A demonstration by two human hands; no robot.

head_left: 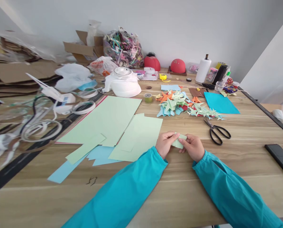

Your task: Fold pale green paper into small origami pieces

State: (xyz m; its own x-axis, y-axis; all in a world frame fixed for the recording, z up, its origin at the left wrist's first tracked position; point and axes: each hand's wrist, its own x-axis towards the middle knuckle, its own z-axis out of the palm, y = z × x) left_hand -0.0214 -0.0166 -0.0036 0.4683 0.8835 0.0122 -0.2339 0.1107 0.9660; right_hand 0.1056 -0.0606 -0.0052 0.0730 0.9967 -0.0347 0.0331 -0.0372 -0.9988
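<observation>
Between my two hands is a small piece of light green paper (178,144), creased and held a little above the table. My left hand (165,144) pinches its left side, thumb on top. My right hand (193,146) grips the right side, also with the thumb over it. Fingers beneath the paper are mostly hidden. Light green sheets (141,136) lie to the left of my hands, with blue paper strips (66,170) partly under them. Black-handled scissors (216,131) rest to the right, blades apart. Beyond my hands sits a pile of folded paper stars (175,104) in green, orange and blue.
A bright blue sheet (222,103) lies behind the scissors, and a black phone (280,160) at the right edge. Coiled white tape and a glue gun (58,95) clutter the left. A spool (147,97), a white bottle (203,71) and a stuffed clear bag (123,47) stand farther back.
</observation>
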